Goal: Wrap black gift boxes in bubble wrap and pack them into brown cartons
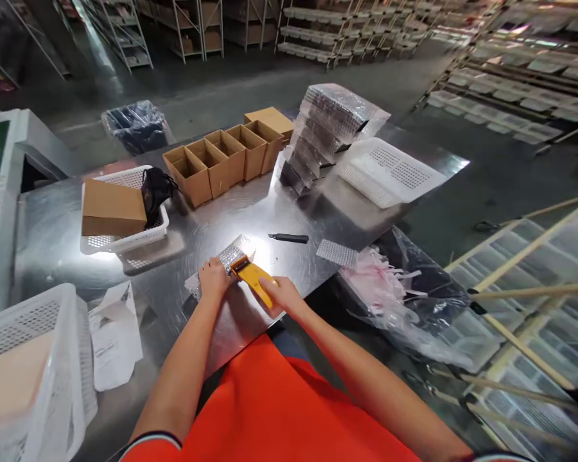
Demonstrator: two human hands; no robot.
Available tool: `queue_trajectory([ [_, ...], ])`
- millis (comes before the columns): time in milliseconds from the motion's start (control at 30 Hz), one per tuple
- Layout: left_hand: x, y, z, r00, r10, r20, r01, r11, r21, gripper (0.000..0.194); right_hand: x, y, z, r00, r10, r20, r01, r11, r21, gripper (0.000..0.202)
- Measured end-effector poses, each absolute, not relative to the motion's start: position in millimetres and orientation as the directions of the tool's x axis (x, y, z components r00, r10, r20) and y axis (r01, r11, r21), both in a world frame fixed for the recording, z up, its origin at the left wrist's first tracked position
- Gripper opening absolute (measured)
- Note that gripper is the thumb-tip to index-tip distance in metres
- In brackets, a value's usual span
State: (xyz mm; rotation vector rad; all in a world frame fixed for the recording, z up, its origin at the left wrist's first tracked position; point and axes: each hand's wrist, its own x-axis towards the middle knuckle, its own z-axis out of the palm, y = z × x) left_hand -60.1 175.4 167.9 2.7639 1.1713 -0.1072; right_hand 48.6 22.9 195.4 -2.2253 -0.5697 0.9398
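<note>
A hard white glare burns on the brushed silver metal bench just beyond the fingers, which show fairly crisply. Left of them, a shadow and dull reflection lie beneath the white perforated plastic basket. The dark grey floor farther beyond is dim; far right, pale tiered racks blur, slanted by wide-angle distortion.

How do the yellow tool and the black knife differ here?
The yellow tool is broad and bright; the black knife is slim and dark.
The yellow tool is held in the right hand, while the black knife lies loose on the table.
The yellow tool's far end is at the bubble wrap; the black knife lies apart from it.
Both are longer than wide.
</note>
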Motion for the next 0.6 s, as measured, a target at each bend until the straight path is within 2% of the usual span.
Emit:
queue_trajectory([
  [133,-58,164,176,0.736,0.651,-0.185,0.675,-0.726,0.129,0.045,29,-46,187,0.687,0.522,-0.506,0.037,-0.720,-0.693,0.033],
  [200,-55,143,176,0.769,0.608,-0.196,0.634,-0.764,0.120,0.055,21,-75,186,0.717,0.470,-0.514,-0.003,-0.736,-0.677,0.031],
  [333,-56,101,172,0.847,0.504,-0.168,0.511,-0.859,0.000,0.078,3,-122,188,0.719,0.393,-0.573,-0.105,-0.754,-0.649,0.032],
  [500,-62,86,169,0.866,0.414,-0.281,0.435,-0.901,0.011,0.076,-15,-145,186,0.746,0.332,-0.577,-0.120,-0.785,-0.607,0.034],
  [600,-63,81,168,0.868,0.409,-0.281,0.423,-0.906,-0.014,0.075,-13,-139,184,0.748,0.313,-0.585,-0.070,-0.839,-0.540,0.033],
])
